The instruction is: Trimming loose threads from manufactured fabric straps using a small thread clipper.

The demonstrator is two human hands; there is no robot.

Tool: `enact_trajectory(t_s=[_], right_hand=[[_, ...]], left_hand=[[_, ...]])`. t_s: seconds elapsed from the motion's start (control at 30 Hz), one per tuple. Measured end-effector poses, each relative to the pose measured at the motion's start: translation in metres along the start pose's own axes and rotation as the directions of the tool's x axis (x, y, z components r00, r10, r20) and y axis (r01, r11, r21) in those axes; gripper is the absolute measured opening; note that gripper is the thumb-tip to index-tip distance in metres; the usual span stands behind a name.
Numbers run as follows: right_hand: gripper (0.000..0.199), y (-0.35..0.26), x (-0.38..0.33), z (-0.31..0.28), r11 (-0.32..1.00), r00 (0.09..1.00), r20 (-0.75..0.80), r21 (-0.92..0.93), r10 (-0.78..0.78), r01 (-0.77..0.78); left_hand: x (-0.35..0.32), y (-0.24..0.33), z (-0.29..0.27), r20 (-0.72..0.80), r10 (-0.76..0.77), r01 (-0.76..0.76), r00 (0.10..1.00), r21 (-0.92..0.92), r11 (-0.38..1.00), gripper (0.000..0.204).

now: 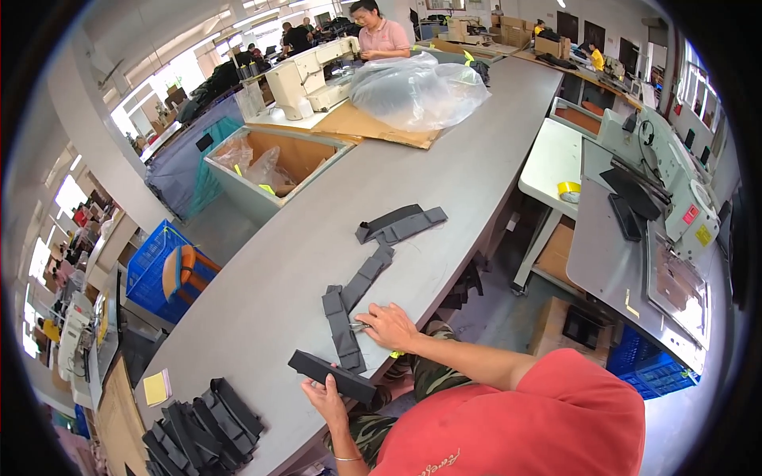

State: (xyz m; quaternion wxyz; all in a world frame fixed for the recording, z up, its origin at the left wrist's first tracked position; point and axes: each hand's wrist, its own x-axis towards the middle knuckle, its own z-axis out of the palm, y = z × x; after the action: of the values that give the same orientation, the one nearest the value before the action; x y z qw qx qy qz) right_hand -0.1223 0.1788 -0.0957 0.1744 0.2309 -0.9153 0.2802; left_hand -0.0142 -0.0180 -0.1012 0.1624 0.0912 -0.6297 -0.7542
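My left hand [327, 398] grips a folded black fabric piece [333, 376] above the near edge of the grey table [262, 309]. To its upper right, my right hand [389, 326] is closed on a small silvery tool [359, 325] that looks like thread snips; the fingers hide most of it. That tool is beside a chain of black fabric pieces [343, 329], which zigzags away over the tabletop to a far piece [405, 224]. A heap of similar black fabric pieces [202, 428] lies at the table's lower left.
Yellow paper slips [157, 387] lie near the heap. A clear plastic bag [421, 89] rests on cardboard [381, 125] at the far end. Left of the table stand a wooden-lined bin [278, 186] and a blue crate [155, 266]. Sewing machines [305, 75] and a seated person [383, 36] are beyond.
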Motion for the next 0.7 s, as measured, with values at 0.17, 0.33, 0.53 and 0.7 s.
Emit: enact_trajectory(t_s=[0.17, 0.33, 0.53, 0.7], right_hand=[[0.028, 0.000, -0.001, 0.000, 1.000, 1.000, 0.013, 0.012, 0.004, -0.004], [0.027, 0.001, -0.002, 0.001, 0.999, 0.999, 0.038, 0.031, 0.008, -0.009], [0.026, 0.002, -0.001, 0.003, 0.999, 1.000, 0.019, 0.041, -0.004, 0.003], [0.024, -0.003, 0.010, 0.008, 0.989, 1.000, -0.020, 0.149, 0.019, -0.016]], left_hand=[[-0.001, 0.002, 0.000, -0.023, -0.049, 0.049, 0.999, 0.014, 0.999, 0.026], [0.002, 0.003, 0.000, -0.033, -0.082, 0.083, 0.996, 0.047, 0.995, 0.028], [0.004, 0.003, -0.003, -0.103, -0.152, 0.162, 0.983, 0.101, 0.982, 0.033], [0.008, -0.003, -0.004, -0.115, -0.158, 0.165, 0.981, 0.061, 0.984, 0.039]])
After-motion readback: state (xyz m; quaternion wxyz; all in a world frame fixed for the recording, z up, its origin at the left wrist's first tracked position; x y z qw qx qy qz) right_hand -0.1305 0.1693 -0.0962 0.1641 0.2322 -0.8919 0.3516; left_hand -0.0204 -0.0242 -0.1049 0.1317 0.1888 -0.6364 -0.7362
